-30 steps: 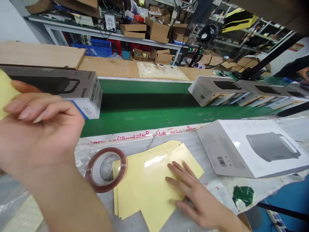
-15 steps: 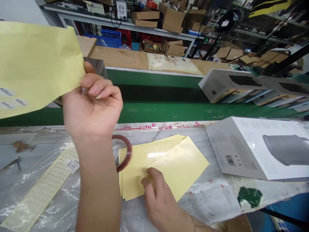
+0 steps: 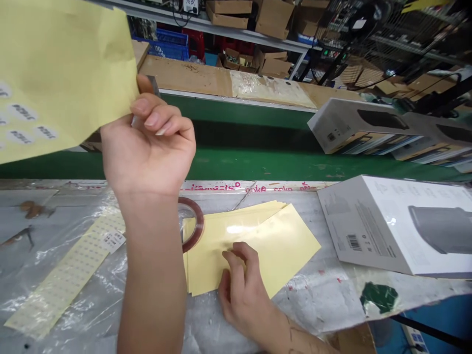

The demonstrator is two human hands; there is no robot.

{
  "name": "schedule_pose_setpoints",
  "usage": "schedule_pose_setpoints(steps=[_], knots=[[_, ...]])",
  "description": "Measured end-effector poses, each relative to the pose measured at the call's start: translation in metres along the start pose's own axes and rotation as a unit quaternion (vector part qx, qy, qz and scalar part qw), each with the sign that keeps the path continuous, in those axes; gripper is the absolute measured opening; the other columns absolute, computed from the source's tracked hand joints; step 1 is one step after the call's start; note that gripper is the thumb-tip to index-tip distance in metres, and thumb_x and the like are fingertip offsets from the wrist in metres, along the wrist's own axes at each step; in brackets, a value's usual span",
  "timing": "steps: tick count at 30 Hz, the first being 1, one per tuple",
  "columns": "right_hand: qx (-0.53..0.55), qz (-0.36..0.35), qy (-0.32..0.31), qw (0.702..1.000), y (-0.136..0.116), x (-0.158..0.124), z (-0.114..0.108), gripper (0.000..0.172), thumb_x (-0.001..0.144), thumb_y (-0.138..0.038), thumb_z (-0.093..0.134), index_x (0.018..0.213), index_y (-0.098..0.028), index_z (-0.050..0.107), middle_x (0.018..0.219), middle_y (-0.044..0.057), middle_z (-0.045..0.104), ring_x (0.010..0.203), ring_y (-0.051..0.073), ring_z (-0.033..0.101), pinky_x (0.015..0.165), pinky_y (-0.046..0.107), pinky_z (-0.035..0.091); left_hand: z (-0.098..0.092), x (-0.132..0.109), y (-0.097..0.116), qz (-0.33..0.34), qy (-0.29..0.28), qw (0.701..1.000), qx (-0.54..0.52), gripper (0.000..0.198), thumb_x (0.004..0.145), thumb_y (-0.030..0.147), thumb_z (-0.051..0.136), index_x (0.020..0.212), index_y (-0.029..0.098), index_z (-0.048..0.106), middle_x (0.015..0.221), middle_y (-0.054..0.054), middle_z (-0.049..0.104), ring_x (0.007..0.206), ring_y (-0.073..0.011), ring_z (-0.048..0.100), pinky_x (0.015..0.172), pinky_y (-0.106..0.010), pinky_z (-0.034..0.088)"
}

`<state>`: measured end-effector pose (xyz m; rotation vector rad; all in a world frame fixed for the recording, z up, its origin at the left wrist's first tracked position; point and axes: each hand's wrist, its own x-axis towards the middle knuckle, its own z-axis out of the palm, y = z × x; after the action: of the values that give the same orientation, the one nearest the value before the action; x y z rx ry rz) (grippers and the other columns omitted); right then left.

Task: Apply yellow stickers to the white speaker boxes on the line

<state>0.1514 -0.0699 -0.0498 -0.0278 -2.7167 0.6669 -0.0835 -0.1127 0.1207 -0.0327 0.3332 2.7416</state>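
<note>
My left hand [image 3: 151,142] is raised at the left, its palm turned toward me. Its fingers pinch the right edge of a yellow sticker sheet [image 3: 73,64], which bears several small white labels with dark print near its lower left. My right hand [image 3: 247,290] hovers at the near edge of a stack of yellow sheets [image 3: 283,241] on the table. Its fingers are loosely curled and apart, and I see nothing held in them. A roll of brown-red tape [image 3: 199,223] lies over the stack's left end, partly hidden by my left forearm.
On the right stands a white printed box [image 3: 379,231]. More boxes [image 3: 357,125] sit on the green conveyor belt [image 3: 239,164] behind it. A strip of small labels [image 3: 70,270] lies on clear plastic at the left. Cardboard boxes [image 3: 273,19] fill a bench farther back.
The view has tilted slightly downward. The held sheet has shifted so more printed labels show. My right hand's fingers have shifted slightly up over the stack and curled.
</note>
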Motion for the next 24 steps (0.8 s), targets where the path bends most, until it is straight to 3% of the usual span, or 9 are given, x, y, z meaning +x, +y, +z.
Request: schedule_pose_setpoints(steps=[6, 9, 15, 20, 22, 24], knots=[[-0.024, -0.017, 0.002, 1.0, -0.0005, -0.0032, 0.0049, 0.047, 0.08, 0.003, 0.047, 0.126, -0.002, 0.047, 0.124, 0.023, 0.04, 0.119, 0.034, 0.045, 0.087, 0.047, 0.058, 0.0014, -0.0027, 0.0008, -0.003, 0.003, 1.0, 0.014, 0.041, 0.107, 0.017, 0.014, 0.086, 0.016, 0.05, 0.05, 0.01, 0.034, 0.036, -0.0003, 0.034, 0.04, -0.011, 0.026], [-0.046, -0.005, 0.013, 0.999, -0.0026, -0.003, 0.0038, 0.048, 0.082, 0.001, 0.048, 0.13, -0.004, 0.046, 0.126, 0.023, 0.038, 0.121, 0.034, 0.045, 0.09, 0.048, 0.058, 0.0009, -0.0032, 0.0041, 0.023, 0.007, 0.999, 0.041, 0.038, 0.107, 0.016, 0.015, 0.1, 0.015, 0.052, 0.054, 0.009, 0.033, 0.038, -0.0018, 0.034, 0.043, -0.014, 0.027], [-0.109, -0.037, -0.027, 0.993, -0.005, 0.0016, 0.0065, 0.046, 0.075, 0.006, 0.04, 0.12, 0.002, 0.049, 0.129, 0.029, 0.032, 0.123, 0.04, 0.041, 0.087, 0.052, 0.058, -0.0007, -0.0027, 0.0038, 0.038, 0.002, 0.991, 0.126, 0.038, 0.108, 0.02, 0.014, 0.123, 0.018, 0.048, 0.062, 0.006, 0.033, 0.047, -0.0089, 0.034, 0.054, -0.022, 0.031], [-0.079, -0.053, -0.034, 0.995, -0.0039, 0.0024, 0.0062, 0.044, 0.074, 0.006, 0.04, 0.116, 0.003, 0.051, 0.122, 0.027, 0.035, 0.117, 0.035, 0.044, 0.086, 0.047, 0.058, 0.0008, -0.0018, 0.0008, 0.014, -0.005, 0.995, 0.099, 0.035, 0.106, 0.015, 0.015, 0.112, 0.02, 0.049, 0.058, 0.007, 0.029, 0.044, -0.0099, 0.03, 0.051, -0.023, 0.03], [-0.06, -0.052, -0.016, 0.997, -0.0042, 0.0019, 0.0046, 0.048, 0.074, 0.005, 0.041, 0.122, 0.002, 0.05, 0.122, 0.025, 0.036, 0.112, 0.031, 0.046, 0.085, 0.044, 0.059, 0.0017, -0.0017, 0.0005, 0.008, -0.005, 0.996, 0.091, 0.032, 0.106, 0.015, 0.018, 0.103, 0.021, 0.049, 0.056, 0.007, 0.029, 0.043, -0.0101, 0.03, 0.05, -0.024, 0.03], [-0.082, -0.039, 0.012, 0.996, -0.0047, 0.0017, 0.0023, 0.055, 0.078, 0.001, 0.043, 0.132, 0.002, 0.046, 0.128, 0.026, 0.035, 0.116, 0.035, 0.044, 0.086, 0.049, 0.058, 0.0025, -0.0019, 0.0002, 0.005, -0.001, 0.997, 0.083, 0.03, 0.107, 0.016, 0.02, 0.097, 0.022, 0.048, 0.054, 0.007, 0.029, 0.042, -0.0102, 0.029, 0.049, -0.024, 0.029]])
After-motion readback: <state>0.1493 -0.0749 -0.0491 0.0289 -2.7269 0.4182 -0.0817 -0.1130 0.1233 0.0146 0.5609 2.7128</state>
